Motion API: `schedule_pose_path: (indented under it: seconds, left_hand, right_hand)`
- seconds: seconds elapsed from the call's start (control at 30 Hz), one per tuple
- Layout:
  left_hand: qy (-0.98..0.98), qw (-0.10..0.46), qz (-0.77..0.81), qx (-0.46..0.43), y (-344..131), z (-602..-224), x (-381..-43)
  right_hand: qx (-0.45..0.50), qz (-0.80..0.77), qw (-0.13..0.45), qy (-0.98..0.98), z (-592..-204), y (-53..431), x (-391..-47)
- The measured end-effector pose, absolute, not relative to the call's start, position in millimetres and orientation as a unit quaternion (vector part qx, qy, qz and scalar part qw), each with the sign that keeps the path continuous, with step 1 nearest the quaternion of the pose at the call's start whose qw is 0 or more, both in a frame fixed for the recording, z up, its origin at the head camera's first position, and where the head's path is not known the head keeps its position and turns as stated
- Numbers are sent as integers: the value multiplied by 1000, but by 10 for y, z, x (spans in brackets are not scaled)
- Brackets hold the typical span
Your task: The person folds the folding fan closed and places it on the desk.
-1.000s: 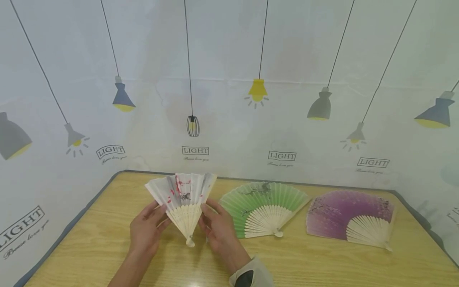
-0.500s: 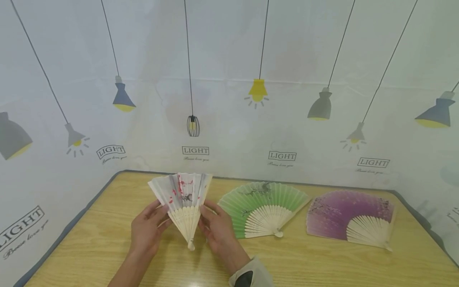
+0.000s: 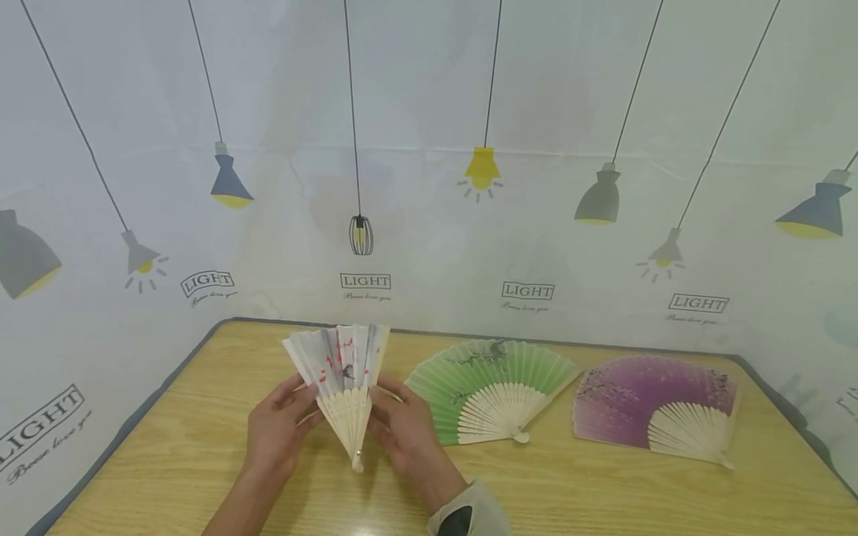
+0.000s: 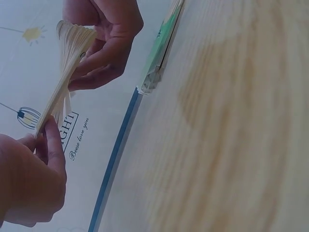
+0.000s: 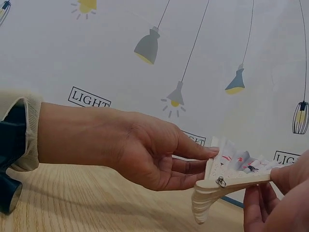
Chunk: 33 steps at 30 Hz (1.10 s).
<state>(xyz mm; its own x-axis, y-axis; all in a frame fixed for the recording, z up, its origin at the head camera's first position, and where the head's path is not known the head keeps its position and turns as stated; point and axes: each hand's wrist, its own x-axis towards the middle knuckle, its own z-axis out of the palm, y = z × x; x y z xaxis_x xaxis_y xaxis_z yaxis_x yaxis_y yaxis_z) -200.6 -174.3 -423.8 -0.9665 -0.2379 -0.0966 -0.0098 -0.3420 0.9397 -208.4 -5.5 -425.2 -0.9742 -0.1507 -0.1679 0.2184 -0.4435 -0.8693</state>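
Note:
A white folding fan (image 3: 345, 365) with red blossoms is held partly spread, its pivot end towards me. My left hand (image 3: 276, 428) pinches its left outer rib between thumb and fingers. On the other side my right hand (image 3: 407, 428) pinches the right outer rib. The right wrist view shows the pale ribs bunched at a small metal pivot (image 5: 220, 181), off the table. A spread green fan (image 3: 496, 372) lies just right of my right hand. Farther right lies a spread purple fan (image 3: 620, 398).
The wooden table (image 3: 161, 461) has a dark edge (image 3: 154, 387) along its left and back sides. Behind it hangs a white cloth backdrop (image 3: 415, 223) printed with lamps and the word LIGHT.
The white fan has narrowed as my hands moved slightly closer together, and its pivot end has come a little nearer to me. The green and purple fans have stayed put.

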Motion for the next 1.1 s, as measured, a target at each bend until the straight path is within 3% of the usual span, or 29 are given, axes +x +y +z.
schedule_pose_path:
  seconds: [1.1]
  left_hand:
    - [-583,43,-804,105,-1726,-4245,-2003]
  right_hand:
    - [23,-844,124,521,-4270,-92,-2077]
